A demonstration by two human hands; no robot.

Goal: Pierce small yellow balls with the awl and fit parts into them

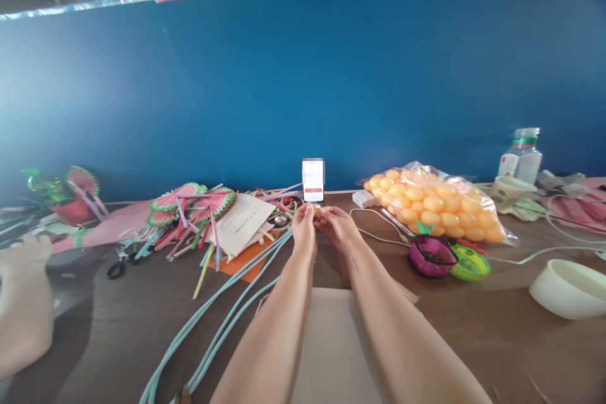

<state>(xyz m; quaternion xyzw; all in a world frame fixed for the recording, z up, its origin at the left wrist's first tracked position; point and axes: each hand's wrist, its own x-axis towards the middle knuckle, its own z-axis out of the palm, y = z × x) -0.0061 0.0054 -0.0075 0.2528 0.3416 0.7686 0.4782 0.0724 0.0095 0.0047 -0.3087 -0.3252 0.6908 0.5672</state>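
My left hand (304,227) and my right hand (337,227) meet in the middle, fingers closed together. Between the fingertips is a small gold-brown thing (317,209), mostly hidden and too small to name. Just beyond the hands a phone (313,178) stands upright with a lit white screen and a red bar. Beneath my forearms lies a pale grey-beige board or box (331,341). Light-blue tubes (222,300) curve along the left of my left forearm, their far ends close to the left hand.
Left are watermelon-like paper fans (189,196), white paper (243,221), scissors (118,263) and another person's arm (23,303). To the right lie a bag of orange balls (435,202), a purple container (432,257), a white bowl (568,290) and bottles (521,158). A blue partition (303,76) stands behind.
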